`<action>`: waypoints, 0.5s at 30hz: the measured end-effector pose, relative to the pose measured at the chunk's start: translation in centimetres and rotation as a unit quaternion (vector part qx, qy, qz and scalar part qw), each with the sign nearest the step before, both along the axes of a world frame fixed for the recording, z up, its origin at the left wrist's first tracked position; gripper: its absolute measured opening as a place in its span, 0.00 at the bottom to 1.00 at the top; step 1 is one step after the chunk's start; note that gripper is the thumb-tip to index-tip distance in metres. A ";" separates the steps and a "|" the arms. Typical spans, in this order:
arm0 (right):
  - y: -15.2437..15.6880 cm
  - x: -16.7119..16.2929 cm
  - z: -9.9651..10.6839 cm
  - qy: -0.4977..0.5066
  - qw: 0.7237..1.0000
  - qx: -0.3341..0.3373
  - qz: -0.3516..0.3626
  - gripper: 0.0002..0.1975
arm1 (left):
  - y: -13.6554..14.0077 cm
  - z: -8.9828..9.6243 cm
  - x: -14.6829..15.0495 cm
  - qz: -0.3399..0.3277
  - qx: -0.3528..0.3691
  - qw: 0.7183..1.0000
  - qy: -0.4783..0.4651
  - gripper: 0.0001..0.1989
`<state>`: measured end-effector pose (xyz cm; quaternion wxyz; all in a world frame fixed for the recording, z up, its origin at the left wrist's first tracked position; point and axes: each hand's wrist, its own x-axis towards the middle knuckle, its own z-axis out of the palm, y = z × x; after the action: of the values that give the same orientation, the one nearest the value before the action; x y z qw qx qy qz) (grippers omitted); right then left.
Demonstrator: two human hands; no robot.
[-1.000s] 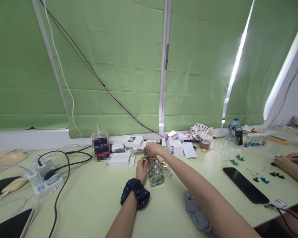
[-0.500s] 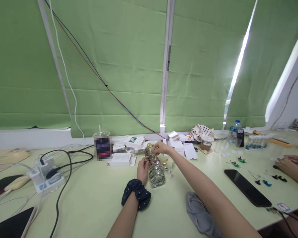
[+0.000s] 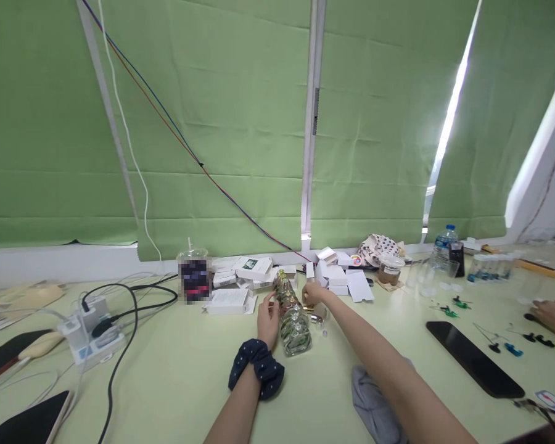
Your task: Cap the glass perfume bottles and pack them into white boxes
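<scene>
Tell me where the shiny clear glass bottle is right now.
In the head view, the bottle is slightly right of centre on the pale green table, right beside the person's left hand and nearer the camera than their right hand.

Green blinds behind a pale-green table

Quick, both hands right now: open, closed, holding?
Left hand: beside the glassware, on its left; grip can't be told.
Right hand: curled downward, right of the glassware; whether it holds anything is hidden.
</scene>
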<state>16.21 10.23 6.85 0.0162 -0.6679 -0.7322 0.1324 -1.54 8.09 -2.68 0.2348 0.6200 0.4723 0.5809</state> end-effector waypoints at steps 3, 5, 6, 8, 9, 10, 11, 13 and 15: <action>0.4 -0.2 0.4 0.009 0.999 -0.041 0.027 0.11 | 0.1 0.3 0.1 0.019 -0.002 1.000 0.009 0.22; 0.6 -0.5 0.9 0.018 0.999 -0.030 0.029 0.11 | 0.4 0.4 0.2 0.021 -0.007 1.000 0.016 0.22; 0.6 -0.6 1.2 0.025 0.999 -0.010 0.029 0.11 | 0.6 0.5 0.3 0.020 -0.011 1.000 0.019 0.21; 0.6 -1.1 2.0 0.045 0.997 0.045 0.034 0.11 | 0.8 0.5 0.5 0.018 -0.019 0.999 0.025 0.21; 0.5 -1.5 2.4 0.057 0.995 0.072 0.040 0.11 | 1.0 0.5 0.6 0.017 -0.024 0.999 0.027 0.21; 0.5 -1.9 2.8 0.068 0.992 0.091 0.050 0.11 | 1.1 0.5 0.7 0.016 -0.029 0.999 0.029 0.21; 0.5 -2.3 3.2 0.078 0.990 0.102 0.063 0.11 | 1.2 0.6 0.8 0.016 -0.034 0.999 0.032 0.21; 0.4 -3.3 3.8 0.088 0.987 0.101 0.091 0.12 | 1.3 0.7 0.9 0.017 -0.045 0.998 0.039 0.21; 0.5 -4.3 4.2 0.080 0.986 0.091 0.110 0.11 | 1.3 0.9 1.0 0.021 -0.056 0.997 0.048 0.20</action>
<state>11.87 10.76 11.09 0.1208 -0.5662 -0.8067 0.1188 -0.57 9.40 -1.80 0.2336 0.6233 0.5277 0.5277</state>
